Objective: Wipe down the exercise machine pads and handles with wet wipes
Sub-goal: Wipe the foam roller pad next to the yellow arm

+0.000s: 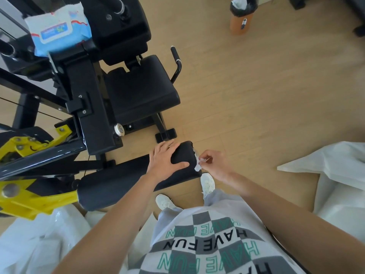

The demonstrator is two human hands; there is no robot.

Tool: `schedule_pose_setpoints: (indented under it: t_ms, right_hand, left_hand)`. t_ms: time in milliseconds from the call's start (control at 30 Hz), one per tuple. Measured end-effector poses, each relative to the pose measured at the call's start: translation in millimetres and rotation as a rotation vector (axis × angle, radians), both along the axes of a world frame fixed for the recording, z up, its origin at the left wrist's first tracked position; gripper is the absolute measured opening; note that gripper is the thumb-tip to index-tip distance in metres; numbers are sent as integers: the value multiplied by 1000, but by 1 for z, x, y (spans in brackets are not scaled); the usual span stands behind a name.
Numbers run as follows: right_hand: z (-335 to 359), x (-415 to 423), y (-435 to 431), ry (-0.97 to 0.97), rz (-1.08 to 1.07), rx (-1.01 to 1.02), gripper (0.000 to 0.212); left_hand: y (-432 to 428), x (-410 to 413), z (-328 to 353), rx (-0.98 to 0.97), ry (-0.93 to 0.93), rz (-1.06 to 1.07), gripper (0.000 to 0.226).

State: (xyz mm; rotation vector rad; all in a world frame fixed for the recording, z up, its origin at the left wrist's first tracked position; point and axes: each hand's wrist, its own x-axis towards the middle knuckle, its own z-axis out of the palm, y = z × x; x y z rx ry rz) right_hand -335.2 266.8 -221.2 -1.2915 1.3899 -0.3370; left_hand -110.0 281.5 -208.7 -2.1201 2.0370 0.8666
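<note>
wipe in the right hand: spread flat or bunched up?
Bunched up: the wipe is a small crumpled wad pinched by the right hand at the end of the black pad.

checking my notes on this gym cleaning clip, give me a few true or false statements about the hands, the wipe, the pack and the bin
1. The right hand pinches a wipe at the end of the leg pad. True.
2. The left hand holds the wipe pack. False: it rests on the leg pad, and the wipe pack sits on top of the machine.
3. The bin stands on the floor with white waste in it. True.
4. The seat is red. False: it is black.
</note>
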Motion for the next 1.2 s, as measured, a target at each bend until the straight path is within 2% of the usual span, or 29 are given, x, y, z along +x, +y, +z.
schedule_pose_setpoints:
  t_ms: [133, 233, 300, 400, 500, 600, 667, 833, 933, 1033, 1100, 1200]
  right_hand:
    - [-8, -14, 4, 64, 141, 71, 15]
    - [-12, -15, 6, 68, 75, 70, 19]
    - [-12, -11, 3, 25, -20, 50, 18]
    - [-9, -5, -1, -31, -86, -18, 16]
    - [-4, 2, -1, -53, -47, -66, 16]
    - [-6, 3, 5, -67, -22, -73, 19]
    - [-10, -1, 11, -46, 6, -37, 21]
    - [-19, -15, 18, 100, 145, 14, 10]
    - [-16, -15, 12, 64, 4, 7, 13]
    - [-14, -8, 3, -2, -136, -22, 17]
    - [-15, -3, 2, -38, -129, -33, 18]
    - [-14, 3, 10, -36, -25, -30, 14]
  left_hand:
    - [27, -13, -6, -203, -34, 93, 67]
    - [52, -31, -11, -393, -28, 188, 48]
    - [65, -39, -15, -455, -46, 199, 43]
    - [78, -40, -18, -423, -105, 125, 59]
    - [80, -33, -19, -370, -140, 43, 80]
    - [67, -24, -18, -284, -151, 14, 89]
    - [52, -17, -17, -215, -151, 10, 88]
    - [13, 0, -6, -31, -102, -2, 80]
    - [11, -4, 1, -141, -169, 64, 67]
    - [27, -18, 4, -328, -119, 204, 46]
    - [43, -26, 0, -365, -81, 206, 40]
    - [59, -32, -6, -353, -61, 198, 47]
